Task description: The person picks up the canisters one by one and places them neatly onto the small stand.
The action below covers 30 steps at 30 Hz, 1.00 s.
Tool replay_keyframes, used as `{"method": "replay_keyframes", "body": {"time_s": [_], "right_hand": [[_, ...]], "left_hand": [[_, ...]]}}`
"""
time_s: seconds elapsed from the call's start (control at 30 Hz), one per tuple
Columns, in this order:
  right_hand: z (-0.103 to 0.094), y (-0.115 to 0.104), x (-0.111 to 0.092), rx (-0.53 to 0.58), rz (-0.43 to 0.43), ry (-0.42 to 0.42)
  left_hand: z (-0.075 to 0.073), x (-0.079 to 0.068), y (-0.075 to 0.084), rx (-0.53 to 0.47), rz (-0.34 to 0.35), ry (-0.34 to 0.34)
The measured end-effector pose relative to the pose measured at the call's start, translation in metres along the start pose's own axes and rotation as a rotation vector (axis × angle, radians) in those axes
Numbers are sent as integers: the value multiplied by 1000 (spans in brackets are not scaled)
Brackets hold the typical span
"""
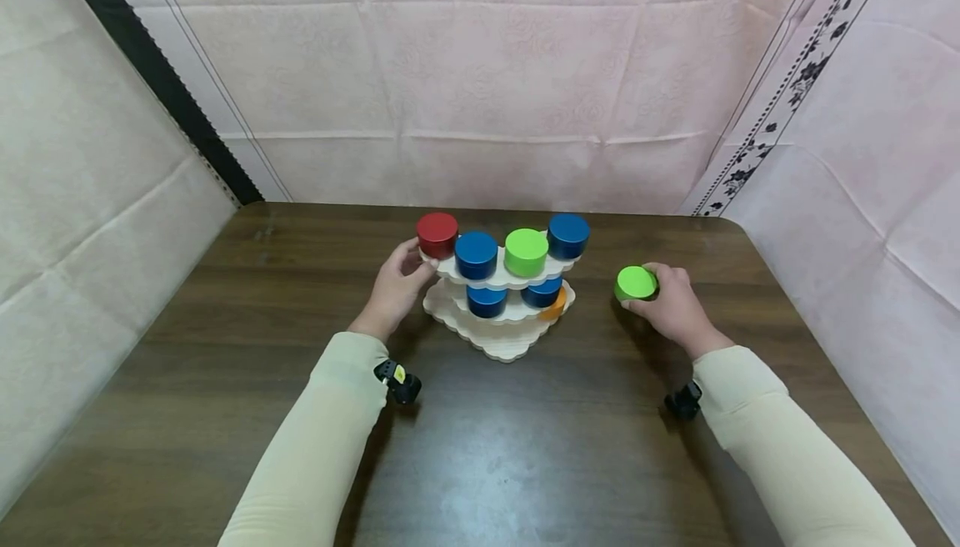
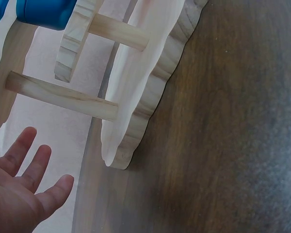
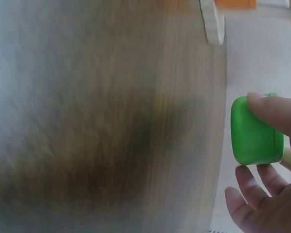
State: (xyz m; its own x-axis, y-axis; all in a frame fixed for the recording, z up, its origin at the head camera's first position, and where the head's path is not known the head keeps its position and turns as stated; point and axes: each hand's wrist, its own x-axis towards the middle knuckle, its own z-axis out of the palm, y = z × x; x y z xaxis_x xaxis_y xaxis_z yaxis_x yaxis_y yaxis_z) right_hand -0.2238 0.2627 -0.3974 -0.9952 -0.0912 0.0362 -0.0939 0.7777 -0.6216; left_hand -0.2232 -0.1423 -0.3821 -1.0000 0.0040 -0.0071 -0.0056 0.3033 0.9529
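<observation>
A white-topped wooden tiered stand (image 1: 504, 338) with scalloped edges stands at the table's middle. On its top tier are a red round container (image 1: 437, 235), a blue one (image 1: 476, 255), a light green one (image 1: 526, 253) and another blue one (image 1: 567, 235). My left hand (image 1: 395, 284) is at the tier's left corner, thumb and forefinger right by the red container. In the left wrist view, its other fingers (image 2: 31, 155) spread apart; I cannot tell whether it grips anything. Right of the stand, my right hand (image 1: 673, 305) holds a green round container (image 1: 635, 283) between thumb and fingers.
Lower on the stand sit more blue containers (image 1: 487, 302) and an orange piece (image 1: 553, 306). Round wooden posts (image 2: 63, 96) join its tiers. The dark wooden table (image 1: 480, 455) is bordered by pale cloth walls (image 1: 480, 72) behind and at both sides.
</observation>
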Motion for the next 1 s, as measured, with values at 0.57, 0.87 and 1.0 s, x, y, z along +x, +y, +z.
{"method": "replay_keyframes", "body": {"time_s": [0.57, 0.87, 1.0], "right_hand": [[17, -33, -28, 27, -2, -48], [31, -42, -37, 27, -15, -78], [38, -47, -41, 29, -15, -97]], "left_hand": [[-1, 0, -1, -14, 2, -7], [-1, 0, 0, -9, -14, -7], [0, 0, 0, -12, -28, -7]]}}
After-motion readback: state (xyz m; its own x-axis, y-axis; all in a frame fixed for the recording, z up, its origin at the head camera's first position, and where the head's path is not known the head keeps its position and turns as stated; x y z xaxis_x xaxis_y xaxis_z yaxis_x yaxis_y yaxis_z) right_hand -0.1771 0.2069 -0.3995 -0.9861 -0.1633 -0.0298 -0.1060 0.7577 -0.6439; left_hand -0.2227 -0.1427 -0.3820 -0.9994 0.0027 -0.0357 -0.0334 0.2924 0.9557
